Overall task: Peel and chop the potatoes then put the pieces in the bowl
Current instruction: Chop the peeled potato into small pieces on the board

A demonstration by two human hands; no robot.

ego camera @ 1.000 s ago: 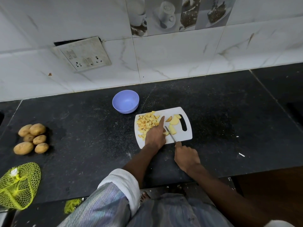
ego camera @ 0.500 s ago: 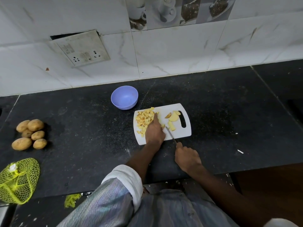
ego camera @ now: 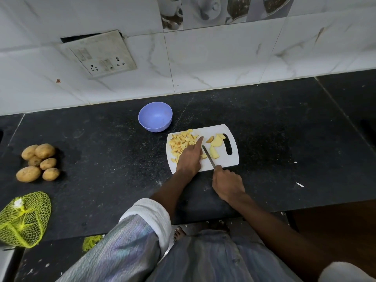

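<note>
1. Lying on the black counter (ego camera: 264,123), a white chopping board (ego camera: 227,162) is seen at the centre, with its handle slot toward 3 o'clock.
2. A heap of chopped potato pieces (ego camera: 182,142) is spread over the board's 9 o'clock half; larger wedges (ego camera: 216,141) are left near the slot.
3. The left hand (ego camera: 190,157) is laid on the board, forefinger stretched toward 12 o'clock, the other fingers bent over a potato piece (ego camera: 204,156).
4. A knife (ego camera: 208,157) is gripped by the right hand (ego camera: 227,185), its blade set just beside the left hand.
5. An empty purple bowl (ego camera: 155,116) is placed at 11 o'clock of the board.
6. Whole potatoes (ego camera: 39,161) are piled far off at 9 o'clock, a yellow net bag (ego camera: 23,218) toward 8 o'clock.
</note>
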